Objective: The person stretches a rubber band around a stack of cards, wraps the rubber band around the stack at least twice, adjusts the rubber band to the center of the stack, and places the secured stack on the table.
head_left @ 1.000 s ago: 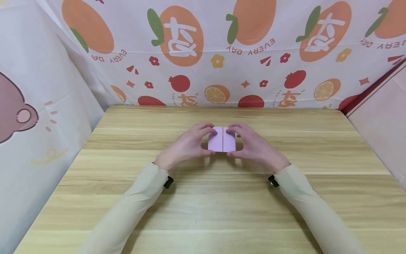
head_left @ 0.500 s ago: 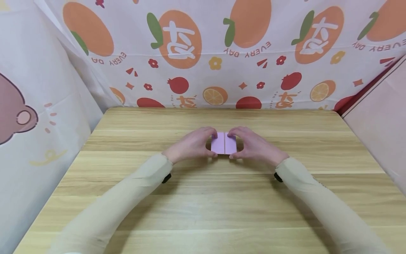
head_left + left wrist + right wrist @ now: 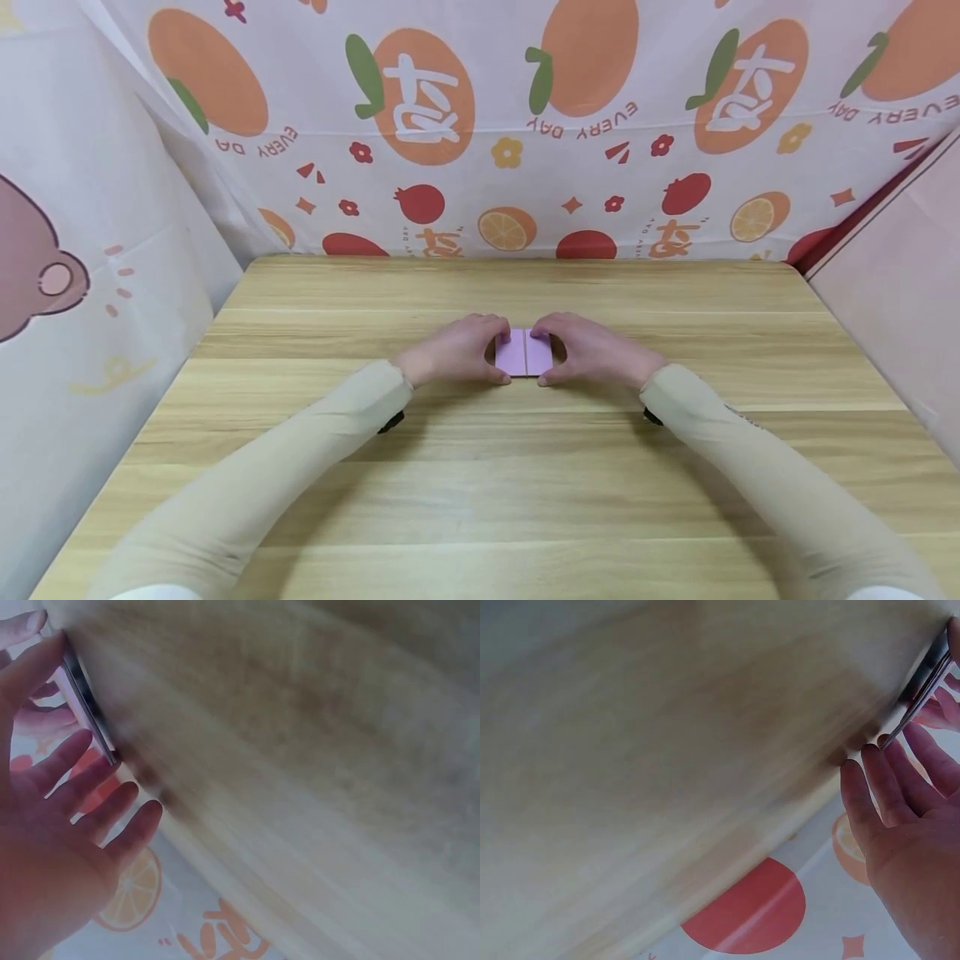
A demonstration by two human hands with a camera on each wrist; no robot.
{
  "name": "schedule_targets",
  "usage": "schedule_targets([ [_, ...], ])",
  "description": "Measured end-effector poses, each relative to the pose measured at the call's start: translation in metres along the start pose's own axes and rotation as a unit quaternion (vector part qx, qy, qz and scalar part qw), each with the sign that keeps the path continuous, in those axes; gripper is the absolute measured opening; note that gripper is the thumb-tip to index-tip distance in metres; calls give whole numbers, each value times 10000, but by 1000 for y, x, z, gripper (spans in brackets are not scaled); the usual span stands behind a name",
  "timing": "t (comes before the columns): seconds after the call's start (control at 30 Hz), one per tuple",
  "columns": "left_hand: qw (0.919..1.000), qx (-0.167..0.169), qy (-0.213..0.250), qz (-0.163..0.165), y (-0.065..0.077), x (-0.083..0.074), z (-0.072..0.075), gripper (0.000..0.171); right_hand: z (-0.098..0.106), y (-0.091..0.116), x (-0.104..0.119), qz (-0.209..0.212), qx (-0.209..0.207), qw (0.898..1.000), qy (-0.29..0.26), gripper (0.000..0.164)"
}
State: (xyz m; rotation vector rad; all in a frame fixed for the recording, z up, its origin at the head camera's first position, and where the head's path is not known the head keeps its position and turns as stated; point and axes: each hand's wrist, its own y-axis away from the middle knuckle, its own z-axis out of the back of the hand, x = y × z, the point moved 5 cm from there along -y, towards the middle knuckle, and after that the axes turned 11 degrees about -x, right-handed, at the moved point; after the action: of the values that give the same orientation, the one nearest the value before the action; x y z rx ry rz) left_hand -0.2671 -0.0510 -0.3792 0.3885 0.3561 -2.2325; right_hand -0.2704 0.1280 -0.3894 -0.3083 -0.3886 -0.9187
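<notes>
A small, thin lilac square point(image 3: 512, 358) with a narrow seam down its middle is held low over the table, in the centre of the head view. My left hand point(image 3: 461, 350) grips its left side, thumb at the near edge and a finger at the far edge. On the right side my right hand point(image 3: 592, 350) grips it the same way. Seen edge-on in the left wrist view, the square point(image 3: 84, 705) has a dark underside; the other fingers spread beside it. In the right wrist view its dark thin edge point(image 3: 924, 684) shows between the hands.
The wood-grain table point(image 3: 480, 500) spreads around both hands. A white cloth with orange and fruit prints point(image 3: 480, 167) hangs behind its far edge. Another pale cloth point(image 3: 150, 333) hangs at the left, and a pale pink panel point(image 3: 900, 275) stands at the right.
Both hands have brought the lilac square a little lower in the head view, towards the person. Their grip looks the same. The head view has tilted slightly up.
</notes>
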Motion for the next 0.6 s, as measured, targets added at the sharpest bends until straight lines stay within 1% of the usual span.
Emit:
schedule_targets([
  [0.13,10000,-15,59,10,1,1,0,51,1,0,0,66,15,10000,0,73],
  [0.37,9996,167,227,-9,3,3,2,48,0,2,-3,169,91,9997,-167,72],
  [0.5,9989,301,342,81,4,8,2,48,0,4,-4,51,174,9991,-378,71],
  [0.6,9985,349,407,116,4,10,2,49,1,4,-5,-9,207,9989,-409,70],
])
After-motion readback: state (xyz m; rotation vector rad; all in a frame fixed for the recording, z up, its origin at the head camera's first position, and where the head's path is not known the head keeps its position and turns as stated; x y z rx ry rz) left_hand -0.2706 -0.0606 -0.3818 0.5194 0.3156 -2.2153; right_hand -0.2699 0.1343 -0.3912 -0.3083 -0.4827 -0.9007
